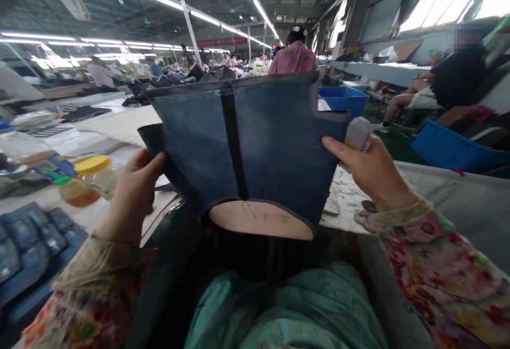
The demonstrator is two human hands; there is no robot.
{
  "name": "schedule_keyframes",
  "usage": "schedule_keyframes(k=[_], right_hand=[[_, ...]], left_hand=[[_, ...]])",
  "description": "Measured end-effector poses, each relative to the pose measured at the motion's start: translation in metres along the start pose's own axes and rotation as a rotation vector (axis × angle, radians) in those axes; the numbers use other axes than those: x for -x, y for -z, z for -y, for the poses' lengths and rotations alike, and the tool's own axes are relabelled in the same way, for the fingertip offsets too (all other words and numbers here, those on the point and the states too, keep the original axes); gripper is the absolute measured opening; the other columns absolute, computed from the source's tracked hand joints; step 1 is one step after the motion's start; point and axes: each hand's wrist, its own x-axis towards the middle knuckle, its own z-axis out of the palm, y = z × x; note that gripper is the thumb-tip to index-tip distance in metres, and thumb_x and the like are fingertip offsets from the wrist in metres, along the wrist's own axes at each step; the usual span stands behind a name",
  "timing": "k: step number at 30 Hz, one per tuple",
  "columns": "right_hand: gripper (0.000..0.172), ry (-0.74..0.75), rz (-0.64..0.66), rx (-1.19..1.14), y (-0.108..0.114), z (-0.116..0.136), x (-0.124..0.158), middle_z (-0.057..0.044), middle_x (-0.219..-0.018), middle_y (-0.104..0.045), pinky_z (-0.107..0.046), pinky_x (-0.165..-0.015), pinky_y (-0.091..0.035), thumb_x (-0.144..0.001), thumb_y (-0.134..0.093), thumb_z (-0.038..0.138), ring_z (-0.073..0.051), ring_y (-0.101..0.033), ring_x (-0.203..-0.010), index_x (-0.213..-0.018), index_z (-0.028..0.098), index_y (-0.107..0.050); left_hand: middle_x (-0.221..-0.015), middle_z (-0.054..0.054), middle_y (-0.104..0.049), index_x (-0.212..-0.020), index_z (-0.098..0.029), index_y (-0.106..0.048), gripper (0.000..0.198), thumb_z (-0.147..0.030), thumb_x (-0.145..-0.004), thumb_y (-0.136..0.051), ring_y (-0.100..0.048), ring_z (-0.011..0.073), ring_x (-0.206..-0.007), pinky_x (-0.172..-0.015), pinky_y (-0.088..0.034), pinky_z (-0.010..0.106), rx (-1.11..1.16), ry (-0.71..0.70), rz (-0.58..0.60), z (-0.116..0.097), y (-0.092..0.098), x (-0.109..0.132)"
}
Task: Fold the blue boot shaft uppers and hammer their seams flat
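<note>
A dark blue leather-like panel (274, 142) is stretched upright between my two hands, above my lap. A black strip (234, 142) runs down its middle, and a curved cut-out at the lower edge shows a pale tan surface (258, 218) with loose thread ends. My left hand (137, 189) is closed on the panel's left edge, thumb toward me. On the right edge, below a notched corner, my right hand (368, 166) pinches the panel. A greyish-white covering (358, 131) wraps one finger of that hand. The fingertips behind the panel are hidden.
At left stand a yellow-lidded jar (93, 166) and a green-capped bottle (77, 189). Below them lie stacked dark blue pieces (30, 243). Blue bins (450, 144) stand at right, near a seated person (454, 75). Another person in pink (295, 58) is ahead.
</note>
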Motion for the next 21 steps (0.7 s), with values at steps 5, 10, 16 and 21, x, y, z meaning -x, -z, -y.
schedule_keyframes(k=[5, 10, 16, 21], right_hand=[[0.026, 0.089, 0.143, 0.225, -0.031, 0.011, -0.019, 0.0, -0.073, -0.063, -0.03, -0.066, -0.049, -0.077, -0.063, 0.041, -0.019, -0.06, -0.078, -0.089, 0.017, -0.066], [0.028, 0.13, 0.343, 0.483, -0.043, -0.001, -0.019, 0.002, -0.059, -0.051, -0.025, -0.056, -0.035, -0.079, -0.056, 0.042, -0.013, -0.049, -0.061, -0.069, 0.016, -0.057], [0.032, 0.057, 0.511, 0.731, -0.027, -0.023, -0.011, 0.003, -0.053, -0.042, -0.024, -0.053, -0.026, -0.08, -0.048, 0.044, -0.011, -0.041, -0.054, -0.061, 0.018, -0.047], [0.035, -0.069, 0.651, 0.815, -0.005, -0.045, 0.008, 0.003, -0.052, -0.042, -0.024, -0.051, -0.024, -0.081, -0.046, 0.045, -0.011, -0.041, -0.051, -0.059, 0.019, -0.043]], left_hand=[[-0.104, 0.0, -0.066, -0.106, -0.018, -0.06, 0.048, -0.036, -0.064, -0.072, -0.058, 0.0133, -0.089, -0.086, -0.045, 0.026, -0.001, 0.211, -0.007, 0.041, 0.03, 0.003], [-0.096, 0.004, -0.068, -0.102, -0.017, -0.061, 0.05, -0.021, -0.054, -0.075, -0.062, 0.0193, -0.085, -0.077, -0.05, 0.031, -0.035, 0.456, 0.06, 0.106, 0.02, 0.04], [-0.095, 0.004, -0.068, -0.107, -0.022, -0.057, 0.054, -0.015, -0.054, -0.069, -0.065, 0.02, -0.081, -0.067, -0.053, 0.03, 0.034, 0.675, 0.181, 0.144, -0.001, 0.078], [-0.122, 0.007, -0.057, -0.119, -0.026, -0.052, 0.052, -0.044, -0.071, -0.062, -0.056, 0.0215, -0.108, -0.074, -0.052, 0.028, 0.084, 0.696, 0.164, 0.139, 0.0, 0.077]])
